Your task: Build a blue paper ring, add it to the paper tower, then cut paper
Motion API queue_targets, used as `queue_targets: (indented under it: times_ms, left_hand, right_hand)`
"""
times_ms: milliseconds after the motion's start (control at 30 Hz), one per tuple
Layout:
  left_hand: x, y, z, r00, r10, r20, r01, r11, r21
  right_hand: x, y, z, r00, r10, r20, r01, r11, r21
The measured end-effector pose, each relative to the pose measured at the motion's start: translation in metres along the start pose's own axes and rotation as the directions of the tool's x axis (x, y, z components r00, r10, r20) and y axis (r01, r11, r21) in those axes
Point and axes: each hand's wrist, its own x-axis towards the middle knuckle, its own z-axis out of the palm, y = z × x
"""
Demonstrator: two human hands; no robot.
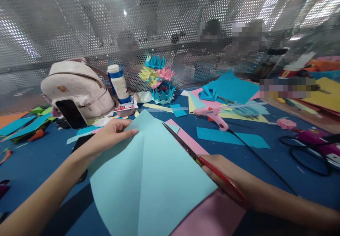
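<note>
A large light-blue sheet of paper (164, 172) with a crease down its middle is held up over the table. My left hand (113, 133) pinches its upper left edge, thumb on top and fingers behind. In my right hand (220, 168) is a pair of scissors (188, 151) with red handles. Their dark blades lie along the sheet's right edge, tips pointing up and left; whether they touch the paper I cannot tell. Beneath the light-blue sheet lies a pink sheet of paper (209, 214), partly covered.
A pink glue gun (212, 115) with a black cord lies behind a blue paper strip (231, 136). Behind stand paper flowers (162, 92), a bottle (118, 83) and a white backpack (77, 83) with a phone (71, 112) leaning on it. A perforated metal panel (92, 23) borders the table.
</note>
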Motion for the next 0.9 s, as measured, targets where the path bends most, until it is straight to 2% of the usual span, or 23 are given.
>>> queue_targets:
  times_ms: [200, 300, 500, 600, 733, 900]
  left_hand:
    - [-0.001, 0.002, -0.001, 1.000, -0.007, 0.017, 0.007, 1.000, -0.016]
    - [-0.001, 0.001, -0.001, 1.000, -0.013, 0.019, 0.013, 1.000, -0.014]
    - [0.000, -0.001, 0.001, 0.999, -0.029, 0.030, 0.030, 0.999, -0.030]
    - [0.000, 0.000, 0.003, 0.999, -0.031, 0.034, 0.032, 0.999, -0.026]
    - [0.000, 0.000, 0.003, 0.999, -0.029, 0.033, 0.029, 0.999, -0.013]
    - [0.000, 0.000, 0.002, 0.999, -0.032, 0.028, 0.032, 0.999, 0.012]
  right_hand:
    - [-0.004, 0.002, -0.001, 0.996, -0.091, 0.026, 0.092, 0.995, -0.044]
    - [-0.006, 0.002, -0.001, 0.995, -0.094, 0.023, 0.095, 0.990, -0.104]
    - [-0.008, -0.002, 0.002, 0.996, -0.092, 0.019, 0.093, 0.991, -0.093]
    - [-0.008, -0.002, 0.004, 1.000, 0.005, 0.019, -0.004, 0.999, -0.044]
    - [-0.009, 0.005, 0.007, 0.986, 0.156, 0.054, -0.161, 0.979, 0.125]
    - [-0.010, 0.015, 0.008, 0.990, 0.130, 0.056, -0.137, 0.978, 0.155]
